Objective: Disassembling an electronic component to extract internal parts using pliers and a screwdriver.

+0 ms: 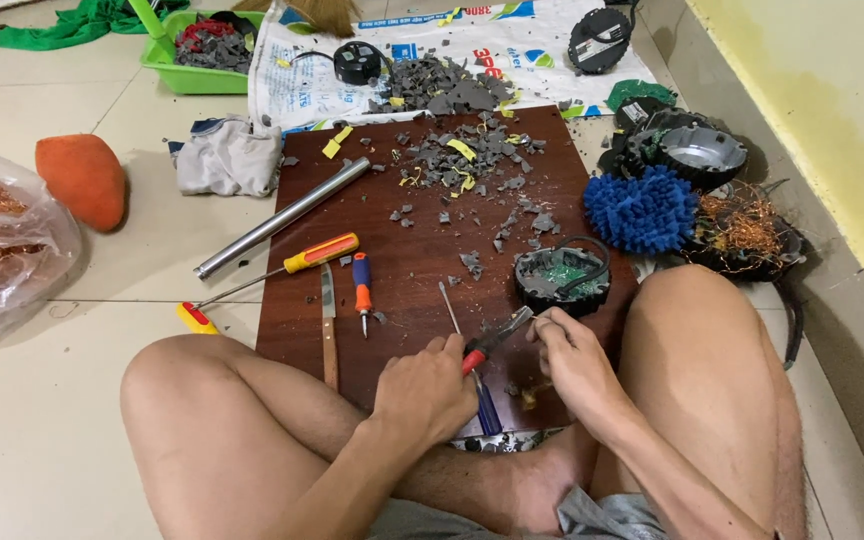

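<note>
Low over the dark wooden board (402, 270), the left hand (427, 385) is closed around red-handled pliers (492, 340) whose tip meets something small pinched in the right hand (572, 355), just before a round black casing (562, 278), with grey plastic chips (467, 150) scattered farther off

Red-handled pliers (492, 345), dark brown board (422, 270), blue mop head (640, 208), green tray (192, 75), orange-yellow screwdriver (287, 266).
</note>
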